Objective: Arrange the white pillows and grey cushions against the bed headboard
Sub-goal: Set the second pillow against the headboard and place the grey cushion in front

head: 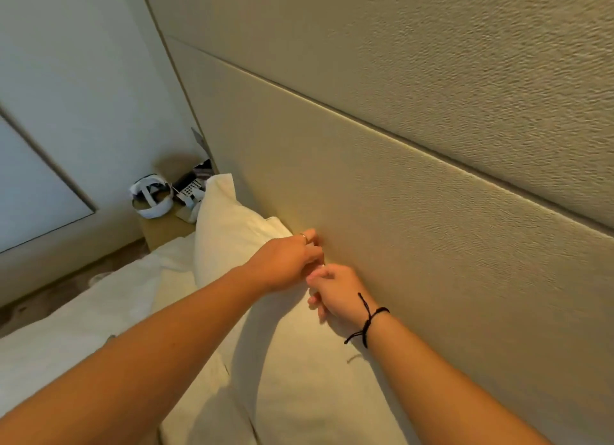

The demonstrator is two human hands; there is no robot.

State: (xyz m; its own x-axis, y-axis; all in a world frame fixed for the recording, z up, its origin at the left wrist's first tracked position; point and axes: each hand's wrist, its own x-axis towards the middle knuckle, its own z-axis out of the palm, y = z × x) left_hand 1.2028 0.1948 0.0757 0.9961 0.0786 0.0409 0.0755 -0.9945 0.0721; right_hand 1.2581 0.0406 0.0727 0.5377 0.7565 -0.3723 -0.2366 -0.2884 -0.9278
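Two white pillows stand against the padded beige headboard [415, 212]. The far pillow [229, 232] leans upright at the left end, and the near pillow [299, 371] lies along the headboard in front of me. My left hand [285, 265], with a ring on one finger, grips the top corner where the two pillows meet. Just right of it my right hand [335, 295], a black cord on its wrist, has its fingers curled over the near pillow's top edge at the headboard. No grey cushion is in view.
A bedside table [166, 228] at the far left carries a white headset [151, 197], a remote [189, 187] and small items. White bedding [99, 305] covers the mattress on the left. Patterned floor [50, 288] and a pale wall lie beyond.
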